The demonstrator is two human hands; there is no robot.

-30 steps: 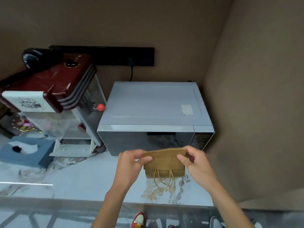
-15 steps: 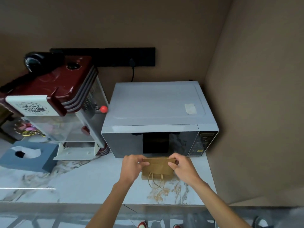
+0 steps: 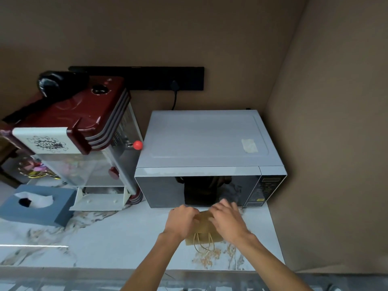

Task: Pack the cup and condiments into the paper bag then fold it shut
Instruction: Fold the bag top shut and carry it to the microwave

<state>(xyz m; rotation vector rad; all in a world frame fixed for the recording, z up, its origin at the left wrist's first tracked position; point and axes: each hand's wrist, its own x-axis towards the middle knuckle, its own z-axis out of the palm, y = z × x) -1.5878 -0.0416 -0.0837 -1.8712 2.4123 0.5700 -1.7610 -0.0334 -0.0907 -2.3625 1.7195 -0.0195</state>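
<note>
Two hands are working on the bag [image 3: 204, 232] in the lower middle of the frame, on the marble counter [image 3: 109, 242] just in front of the microwave [image 3: 207, 156]. The left hand [image 3: 182, 220] is curling its fingers over the bag's top left, and the right hand [image 3: 227, 219] is lying across the top right, fingers bent and pressing down. Both are gripping the upper edge; how tightly is hard to tell, since the fingertips are blurred. The bag's lower part is showing between the wrists, with its twine handles [image 3: 202, 246] hanging loose toward the frame's bottom.

The bag is thin brown paper, so it is likely light, creasing readily and holding a fold once pressed, but tearing if yanked. The best hold is probably along the top edge near both corners, pinching evenly so the fold runs straight. The twine loops are floppy and may be getting caught under the fold. No cup or condiments are showing; they may be inside.
</note>
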